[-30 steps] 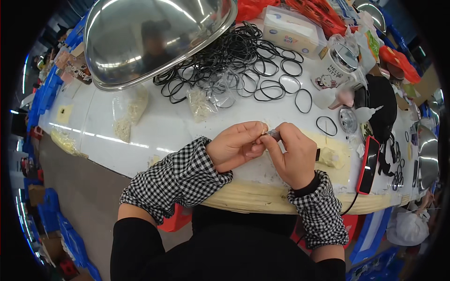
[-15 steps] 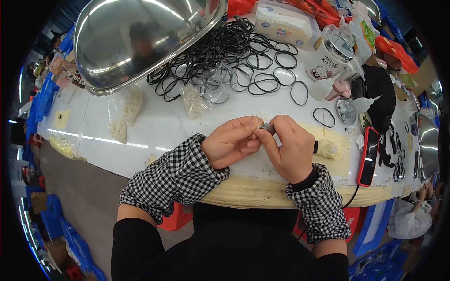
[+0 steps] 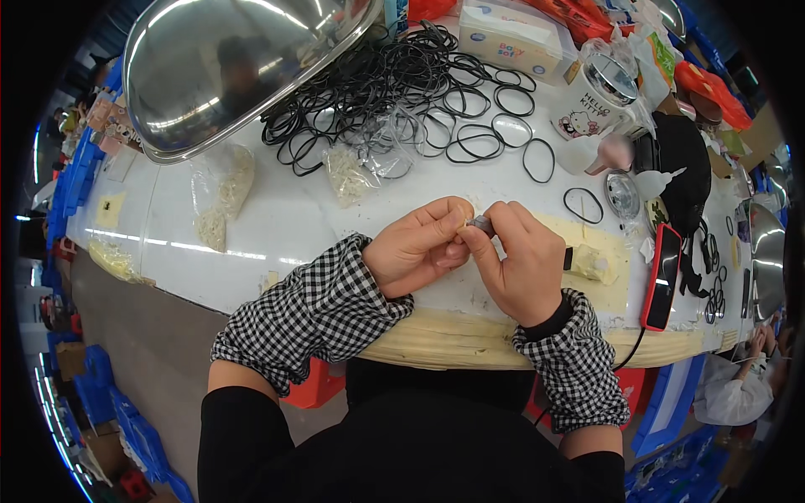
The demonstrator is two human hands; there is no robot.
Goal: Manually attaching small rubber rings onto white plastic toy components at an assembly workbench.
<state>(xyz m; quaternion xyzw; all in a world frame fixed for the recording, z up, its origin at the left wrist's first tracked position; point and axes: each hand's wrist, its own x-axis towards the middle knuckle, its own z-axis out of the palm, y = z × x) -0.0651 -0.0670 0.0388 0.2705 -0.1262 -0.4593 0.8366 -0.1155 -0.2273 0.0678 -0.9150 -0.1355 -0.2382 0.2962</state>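
My left hand (image 3: pixel 417 248) and my right hand (image 3: pixel 517 261) meet over the white table (image 3: pixel 277 226), both pinching a small grey piece (image 3: pixel 480 224) between their fingertips. Checked sleeve covers sit on both forearms. Behind the hands lies a heap of black rubber rings (image 3: pixel 394 84), with single rings (image 3: pixel 538 159) spread to the right. What exactly the grey piece is cannot be made out.
A large shiny metal bowl (image 3: pixel 226 67) stands at the back left. Clear bags of small pale parts (image 3: pixel 345 172) lie near it. A red phone (image 3: pixel 661 277), a white printed mug (image 3: pixel 597 94), a tissue box (image 3: pixel 513 35) and squeeze bottles (image 3: pixel 654 180) are to the right.
The hands stay together on the small grey piece, with only slight finger shifts. The view has tilted a little.
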